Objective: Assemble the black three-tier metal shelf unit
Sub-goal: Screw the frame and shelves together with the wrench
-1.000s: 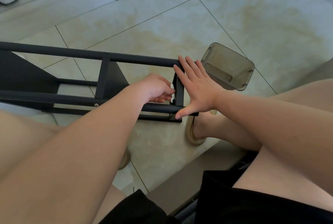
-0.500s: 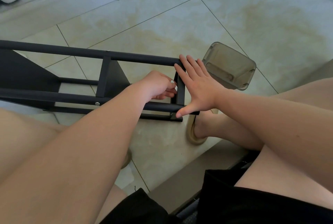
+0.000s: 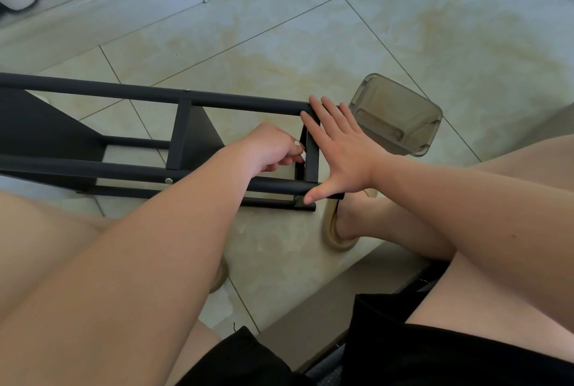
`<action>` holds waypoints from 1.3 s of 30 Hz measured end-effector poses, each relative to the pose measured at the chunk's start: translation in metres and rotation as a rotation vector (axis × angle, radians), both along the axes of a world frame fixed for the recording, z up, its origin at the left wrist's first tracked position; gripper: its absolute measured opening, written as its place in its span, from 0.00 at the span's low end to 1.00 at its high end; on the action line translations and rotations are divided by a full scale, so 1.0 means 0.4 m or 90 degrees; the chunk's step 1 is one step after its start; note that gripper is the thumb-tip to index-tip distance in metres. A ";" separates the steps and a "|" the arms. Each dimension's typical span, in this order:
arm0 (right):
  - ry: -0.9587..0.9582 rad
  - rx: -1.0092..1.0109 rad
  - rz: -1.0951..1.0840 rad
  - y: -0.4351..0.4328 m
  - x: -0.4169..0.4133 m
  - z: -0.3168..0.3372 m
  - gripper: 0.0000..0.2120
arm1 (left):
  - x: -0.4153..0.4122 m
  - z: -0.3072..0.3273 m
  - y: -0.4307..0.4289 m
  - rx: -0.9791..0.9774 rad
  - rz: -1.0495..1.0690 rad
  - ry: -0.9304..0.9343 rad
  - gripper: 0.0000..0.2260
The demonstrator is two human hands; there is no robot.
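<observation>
Hardly anything is being shifted: the shelf frame [image 3: 149, 96], sideways on the floor [image 3: 403, 28], is still being braced at its end bar [image 3: 312, 162] by the flat, straight-fingered right hand [image 3: 341, 152]; the left hand [image 3: 270, 149] is being kept curled inside, its hold hidden; fastening is likely being continued.

Shows a black metal shelf unit [image 3: 242, 103] tipped on its side across the tiled floor [image 3: 403, 28] — round tubes [image 3: 93, 168] running left to right, flat shelf panels [image 3: 198, 134] standing on edge between them. Ends at the right in a short crossbar [image 3: 312, 155] — with a silver screw head [image 3: 168, 181] on the near tube.
</observation>
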State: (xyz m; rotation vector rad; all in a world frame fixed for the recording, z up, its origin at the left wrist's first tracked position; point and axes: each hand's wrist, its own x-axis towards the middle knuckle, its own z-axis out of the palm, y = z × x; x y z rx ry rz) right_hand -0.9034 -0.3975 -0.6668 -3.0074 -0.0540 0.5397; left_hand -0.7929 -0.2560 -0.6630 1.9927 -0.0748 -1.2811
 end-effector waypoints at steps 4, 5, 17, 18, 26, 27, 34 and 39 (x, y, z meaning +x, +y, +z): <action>-0.004 0.003 -0.001 0.000 0.000 0.001 0.71 | 0.001 0.000 0.001 0.012 -0.022 -0.002 0.04; -0.006 0.005 -0.001 0.000 0.000 0.001 0.71 | 0.002 0.001 0.001 0.015 -0.023 0.001 0.04; -0.009 0.001 0.001 0.002 0.000 0.002 0.71 | -0.004 0.014 -0.004 0.052 -0.023 0.021 0.03; -0.009 0.001 0.001 0.002 0.000 0.002 0.71 | -0.005 0.016 -0.002 0.054 -0.021 0.030 0.03; -0.009 0.003 0.000 0.002 0.001 0.004 0.71 | -0.006 0.023 0.000 0.071 -0.031 0.062 0.03; -0.008 0.003 0.001 0.002 0.000 0.004 0.71 | -0.005 0.023 0.001 0.071 -0.037 0.063 0.03; -0.006 0.004 0.000 0.001 0.001 0.002 0.71 | -0.010 0.056 -0.001 0.109 -0.160 0.009 0.09; -0.004 0.004 -0.001 0.002 0.001 0.002 0.71 | -0.013 0.076 -0.002 0.135 -0.275 -0.041 0.12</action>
